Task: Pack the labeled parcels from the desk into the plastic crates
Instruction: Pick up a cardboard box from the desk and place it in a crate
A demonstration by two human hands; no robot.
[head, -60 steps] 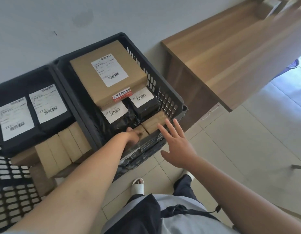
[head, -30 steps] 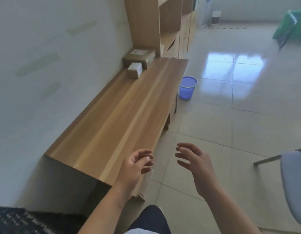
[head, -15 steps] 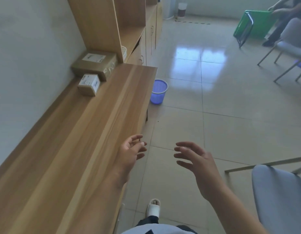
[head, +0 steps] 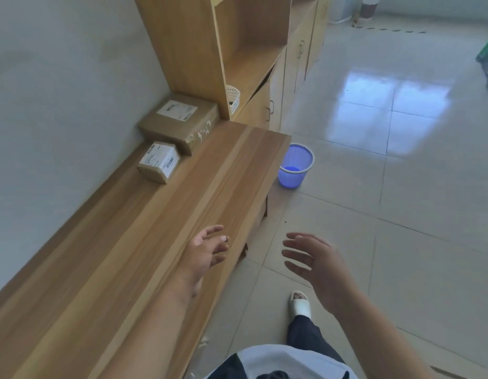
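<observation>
Two labeled parcels are what the task has left, as far as this view shows: a larger brown carton [head: 179,122] up at about eleven o'clock, pushed into the corner where the wall meets the tall wooden shelf unit [head: 223,45], and a smaller box [head: 158,162] just in front of it, touching or very nearly touching its near edge, with a white label wrapped over its top and side. Both sit on the far end of the long wooden table [head: 144,242], close to the wall, and neither is in hand. The left hand [head: 207,251] hovers above the table's front edge near the centre of the view, fingers loosely spread and holding nothing; the right hand [head: 312,262] is out over the tiled floor at about three o'clock from it, fingers likewise relaxed and empty. Both are well apart from the parcels. The crates are not in view here, so how full they are cannot be read from this moment. I judge the job to be in its closing stretch: a reach toward eleven o'clock, a pickup of the two boxes, and a carry to the crates. A blue wastebasket [head: 295,169] stands on the floor beyond the table's far end, at about one o'clock.
</observation>
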